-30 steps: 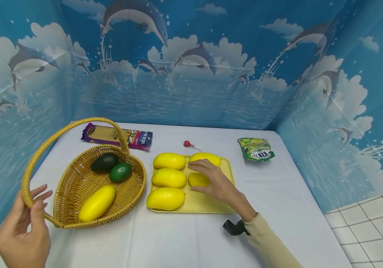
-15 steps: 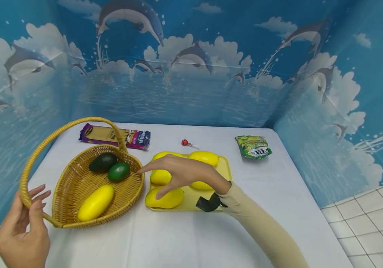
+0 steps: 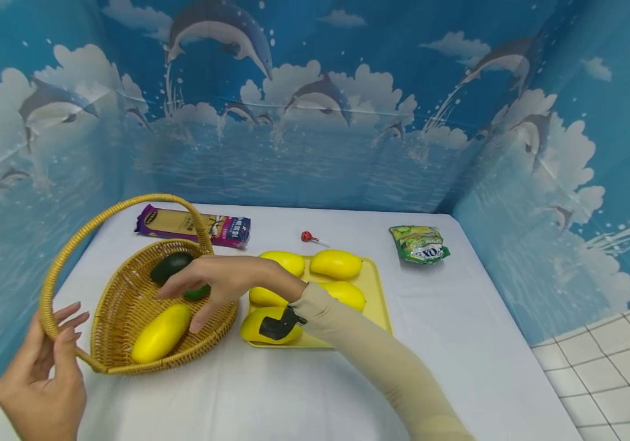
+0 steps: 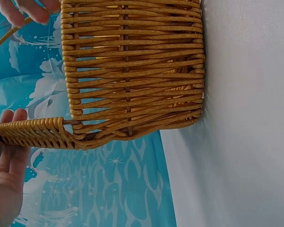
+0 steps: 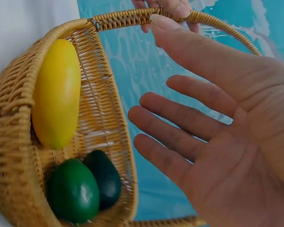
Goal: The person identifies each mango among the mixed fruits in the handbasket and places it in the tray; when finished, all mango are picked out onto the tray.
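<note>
My left hand grips the wrapped handle of a wicker basket on the left of the table. In the left wrist view, thumb and fingers lie on either side of that handle. Over the basket's right side hovers my right hand, fingers extended and apart; the right wrist view shows its palm bare. Inside the basket lie a yellow mango, a dark avocado and a greener avocado, which the right hand partly covers in the head view.
Several mangoes lie on a yellow tray right of the basket, partly behind the right forearm. Behind are a pasta packet, a red lollipop and a green snack bag. A dolphin-print curtain borders the table.
My right hand has moved left from above the tray's mangoes to over the basket, its fingers spread. The left hand stays on the handle, and the fruit has not moved.
</note>
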A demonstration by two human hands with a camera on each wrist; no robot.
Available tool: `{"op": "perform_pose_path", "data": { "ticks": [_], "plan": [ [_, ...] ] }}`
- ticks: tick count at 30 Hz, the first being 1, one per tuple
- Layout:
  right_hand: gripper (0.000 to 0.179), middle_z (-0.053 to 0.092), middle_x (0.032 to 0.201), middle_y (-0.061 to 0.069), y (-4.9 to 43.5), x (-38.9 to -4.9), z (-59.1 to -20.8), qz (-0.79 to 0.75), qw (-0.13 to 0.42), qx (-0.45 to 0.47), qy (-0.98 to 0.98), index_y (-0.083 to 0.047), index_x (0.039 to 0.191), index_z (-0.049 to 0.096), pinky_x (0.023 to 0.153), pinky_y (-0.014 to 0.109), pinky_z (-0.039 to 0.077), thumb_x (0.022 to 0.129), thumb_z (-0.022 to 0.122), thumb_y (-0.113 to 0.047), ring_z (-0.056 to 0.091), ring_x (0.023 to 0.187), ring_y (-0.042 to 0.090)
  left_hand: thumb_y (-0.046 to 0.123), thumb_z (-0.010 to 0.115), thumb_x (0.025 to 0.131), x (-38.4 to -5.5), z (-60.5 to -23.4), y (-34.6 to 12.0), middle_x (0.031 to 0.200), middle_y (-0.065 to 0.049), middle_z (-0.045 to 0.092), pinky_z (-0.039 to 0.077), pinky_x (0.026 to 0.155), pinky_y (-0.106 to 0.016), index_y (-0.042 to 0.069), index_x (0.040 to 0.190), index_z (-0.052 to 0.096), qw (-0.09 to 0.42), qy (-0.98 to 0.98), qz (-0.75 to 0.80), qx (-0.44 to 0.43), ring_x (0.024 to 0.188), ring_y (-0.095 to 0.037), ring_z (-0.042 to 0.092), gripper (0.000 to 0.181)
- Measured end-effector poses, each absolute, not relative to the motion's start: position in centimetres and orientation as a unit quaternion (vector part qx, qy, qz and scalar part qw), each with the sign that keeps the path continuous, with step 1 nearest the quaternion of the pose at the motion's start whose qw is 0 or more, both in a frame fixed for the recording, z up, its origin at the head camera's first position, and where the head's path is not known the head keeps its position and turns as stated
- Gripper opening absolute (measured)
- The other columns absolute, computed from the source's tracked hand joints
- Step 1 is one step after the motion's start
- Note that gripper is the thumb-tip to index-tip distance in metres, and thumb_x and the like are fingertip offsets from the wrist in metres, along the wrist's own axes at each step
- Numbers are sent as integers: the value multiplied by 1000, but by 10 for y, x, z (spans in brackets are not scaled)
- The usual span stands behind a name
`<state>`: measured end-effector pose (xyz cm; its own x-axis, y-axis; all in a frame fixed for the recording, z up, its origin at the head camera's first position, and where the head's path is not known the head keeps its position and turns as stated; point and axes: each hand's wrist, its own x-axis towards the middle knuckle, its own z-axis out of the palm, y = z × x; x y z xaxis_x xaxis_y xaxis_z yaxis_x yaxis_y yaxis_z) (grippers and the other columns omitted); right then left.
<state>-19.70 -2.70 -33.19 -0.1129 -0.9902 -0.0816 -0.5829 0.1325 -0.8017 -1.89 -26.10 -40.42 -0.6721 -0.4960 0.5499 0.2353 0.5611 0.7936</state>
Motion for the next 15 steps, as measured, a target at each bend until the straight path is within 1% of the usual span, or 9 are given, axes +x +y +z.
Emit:
{"op": "perform_pose_path", "data": {
  "ticks": [3, 6, 8, 10, 12, 15],
  "plan": [
    [71, 54, 160, 19, -42, -202, -338, -305, 326, -577, 684, 4, 156, 51, 114, 15, 43, 95, 84, -11, 56, 145, 18, 8, 60, 110, -19, -405, -261, 135, -21, 73, 55, 92, -13, 17, 151, 62, 402, -787, -463, 75, 113, -4, 74, 42],
    [70, 54, 161, 16, -56, -207, -345, -293, 324, -563, 702, 2, 157, 51, 113, 12, 42, 96, 84, -13, 55, 145, 16, 7, 60, 109, -20, -406, -260, 134, -24, 72, 55, 91, -13, 15, 151, 62, 409, -781, -467, 61, 113, -5, 74, 42],
    [71, 55, 160, 15, -65, -211, -350, -288, 318, -558, 710, 1, 157, 52, 112, 12, 42, 96, 84, -13, 56, 144, 16, 7, 61, 109, -20, -405, -259, 135, -22, 72, 55, 91, -12, 16, 151, 62, 409, -783, -465, 62, 113, -4, 74, 42],
    [72, 55, 161, 12, -73, -213, -355, -278, 317, -553, 718, 0, 158, 51, 112, 10, 41, 96, 84, -15, 55, 144, 13, 8, 61, 109, -20, -404, -259, 135, -20, 73, 55, 91, -12, 17, 151, 62, 406, -786, -461, 69, 113, -4, 74, 43],
    [73, 55, 161, 11, -82, -216, -361, -275, 321, -549, 721, -1, 158, 51, 113, 10, 40, 95, 85, -15, 55, 144, 12, 9, 60, 110, -20, -403, -258, 135, -17, 73, 55, 91, -11, 20, 151, 62, 400, -792, -454, 82, 113, -3, 74, 43],
    [75, 55, 162, 6, -93, -219, -369, -265, 332, -536, 730, -4, 159, 51, 114, 10, 39, 94, 86, -15, 53, 145, 8, 8, 60, 110, -19, -403, -259, 135, -18, 73, 55, 92, -12, 20, 151, 62, 397, -793, -454, 85, 114, -4, 74, 43]
  ]
}}
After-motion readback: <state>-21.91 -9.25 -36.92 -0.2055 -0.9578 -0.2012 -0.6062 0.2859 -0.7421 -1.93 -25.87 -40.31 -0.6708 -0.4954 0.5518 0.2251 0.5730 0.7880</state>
